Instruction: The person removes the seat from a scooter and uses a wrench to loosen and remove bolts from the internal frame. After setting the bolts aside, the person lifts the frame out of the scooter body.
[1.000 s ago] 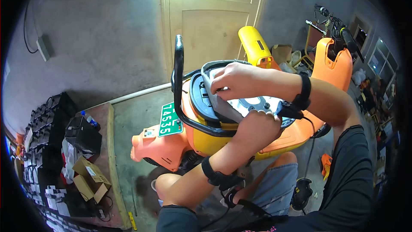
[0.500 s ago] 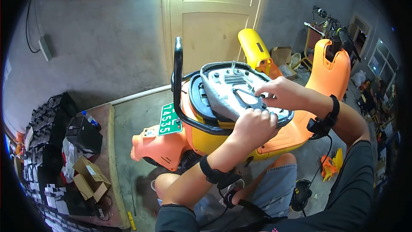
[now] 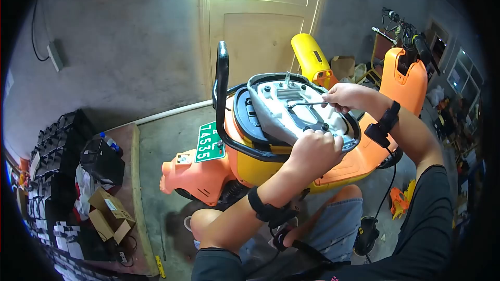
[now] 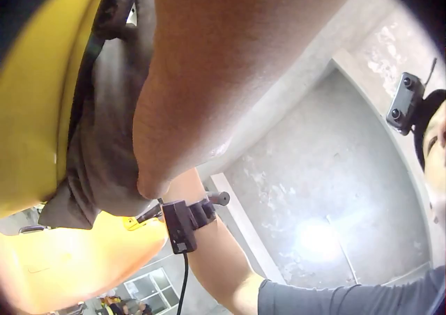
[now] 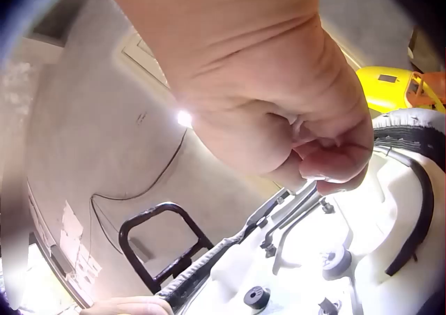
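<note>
An upturned scooter seat (image 3: 307, 92), its white underside showing, lies on the back of the orange and yellow scooter (image 3: 245, 171). Loose grey seat cover (image 3: 268, 117) wraps its left and near edge. My left hand (image 3: 317, 153) grips the near edge, fingers curled over the rim; the left wrist view shows the grey cloth (image 4: 115, 120) hanging beside that arm. Above the seat's right part, my right hand (image 3: 350, 98) pinches the right end of a thin metal rod (image 3: 308, 104). The rod's other end reaches toward the middle of the white underside. Dark round rubber feet (image 5: 257, 297) stick up from the underside.
A black grab rail (image 3: 221, 73) rises left of the seat. Beyond the seat stands a yellow scooter panel (image 3: 311, 54). Cardboard box (image 3: 111, 216) and black battery cases (image 3: 57, 151) sit on the left. A cable (image 3: 389, 182) hangs from my right wrist.
My right hand has left the grey cover at the seat's far left and moved right to the metal rod. It now pinches the rod's right end. My left hand stays at the near edge.
</note>
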A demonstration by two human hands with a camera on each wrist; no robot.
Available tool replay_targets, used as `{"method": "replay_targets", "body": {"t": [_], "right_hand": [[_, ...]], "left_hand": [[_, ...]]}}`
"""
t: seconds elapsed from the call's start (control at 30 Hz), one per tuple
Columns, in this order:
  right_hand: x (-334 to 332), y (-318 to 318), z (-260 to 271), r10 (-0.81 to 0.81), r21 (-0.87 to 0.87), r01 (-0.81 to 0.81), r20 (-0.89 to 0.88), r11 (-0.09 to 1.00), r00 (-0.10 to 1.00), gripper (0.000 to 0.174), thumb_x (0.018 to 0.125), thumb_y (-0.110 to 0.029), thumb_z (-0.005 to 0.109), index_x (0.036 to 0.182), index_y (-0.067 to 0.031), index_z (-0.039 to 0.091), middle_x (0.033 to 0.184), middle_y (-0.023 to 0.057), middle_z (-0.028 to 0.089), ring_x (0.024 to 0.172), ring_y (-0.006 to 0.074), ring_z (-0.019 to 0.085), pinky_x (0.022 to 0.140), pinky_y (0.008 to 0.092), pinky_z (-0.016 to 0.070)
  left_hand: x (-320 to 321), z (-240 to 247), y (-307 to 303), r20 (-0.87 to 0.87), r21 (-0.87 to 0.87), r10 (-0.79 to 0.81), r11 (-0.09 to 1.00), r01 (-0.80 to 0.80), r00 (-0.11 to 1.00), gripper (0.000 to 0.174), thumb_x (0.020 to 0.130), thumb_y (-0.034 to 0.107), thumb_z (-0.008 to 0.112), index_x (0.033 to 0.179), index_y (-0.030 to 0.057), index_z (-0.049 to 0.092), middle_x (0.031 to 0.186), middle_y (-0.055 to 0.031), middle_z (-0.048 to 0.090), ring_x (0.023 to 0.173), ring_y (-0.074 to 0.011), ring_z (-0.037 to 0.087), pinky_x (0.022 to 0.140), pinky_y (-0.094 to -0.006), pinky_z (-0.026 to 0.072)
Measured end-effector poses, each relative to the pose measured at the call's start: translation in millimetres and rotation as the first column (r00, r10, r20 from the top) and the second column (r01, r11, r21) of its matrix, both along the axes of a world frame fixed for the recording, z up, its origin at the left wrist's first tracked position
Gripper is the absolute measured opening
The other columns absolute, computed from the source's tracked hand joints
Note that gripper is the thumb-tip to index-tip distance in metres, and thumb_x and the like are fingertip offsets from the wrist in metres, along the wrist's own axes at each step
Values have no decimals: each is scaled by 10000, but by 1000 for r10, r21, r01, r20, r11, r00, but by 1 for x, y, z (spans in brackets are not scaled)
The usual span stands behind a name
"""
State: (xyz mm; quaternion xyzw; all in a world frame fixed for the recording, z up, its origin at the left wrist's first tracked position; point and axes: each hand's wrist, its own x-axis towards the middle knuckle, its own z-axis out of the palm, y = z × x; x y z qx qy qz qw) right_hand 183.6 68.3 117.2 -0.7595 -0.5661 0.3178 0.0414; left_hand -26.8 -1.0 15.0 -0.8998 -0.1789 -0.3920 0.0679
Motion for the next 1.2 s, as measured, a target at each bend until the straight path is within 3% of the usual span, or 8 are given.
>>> {"method": "replay_targets", "body": {"t": [0.17,0.3,0.4,0.63,0.9,1.03,1.07,1.2], "right_hand": [[-4,21,-9,36,-20,-31,319,999,947,409,974,-515,596,1104,-164,762,682,-8,584,522,108,531,479,303,401],[-8,28,-11,66,-34,-58,301,998,951,426,961,-474,643,1047,-74,762,686,17,614,541,122,552,528,279,445],[-15,41,-4,105,-65,-84,473,994,875,382,954,-430,657,966,-54,728,716,31,640,555,137,579,542,290,466],[-23,82,-13,84,90,-121,336,989,938,301,903,-306,717,1032,-34,728,761,29,651,665,136,621,618,284,521],[-57,123,-18,52,144,-112,367,983,929,551,949,-485,609,1091,45,662,802,86,668,643,146,647,603,275,539],[-73,126,-12,-23,241,-65,348,968,937,428,923,-366,672,981,57,639,787,99,679,611,156,676,549,264,560],[-74,128,-8,-47,230,-24,299,973,953,297,873,-235,709,934,49,647,738,87,678,578,154,674,518,254,551],[-74,144,-13,-88,274,19,241,961,966,159,772,-80,758,822,29,654,677,91,676,558,151,665,503,264,545]], "left_hand": [[2,-1,0,-2,-1,-2,1000,2,1000,288,862,387,682,799,114,617,674,-41,645,633,-218,677,589,-356,521],[2,0,0,-10,-36,-4,999,4,1000,281,860,383,688,814,113,625,679,-37,646,641,-216,675,602,-355,522],[2,-1,-1,-18,-28,7,1000,-8,1000,275,858,379,690,818,114,629,679,-35,646,635,-216,671,606,-350,518],[5,-4,0,19,38,31,999,-32,999,240,851,340,680,789,120,608,662,-24,632,619,-211,660,588,-347,501],[5,-3,2,-7,70,-5,998,5,1000,194,855,283,654,765,120,600,659,-19,625,627,-200,666,569,-335,482],[7,-6,2,-17,90,9,996,-8,1000,181,849,268,647,756,121,600,668,-19,632,626,-198,665,563,-332,478],[8,-6,2,-10,88,6,996,-5,1000,179,847,266,643,753,120,599,668,-19,633,622,-197,662,561,-330,476],[8,-8,4,3,122,4,992,-4,1000,151,832,240,631,744,121,600,665,-17,631,612,-189,654,551,-317,467]]}}
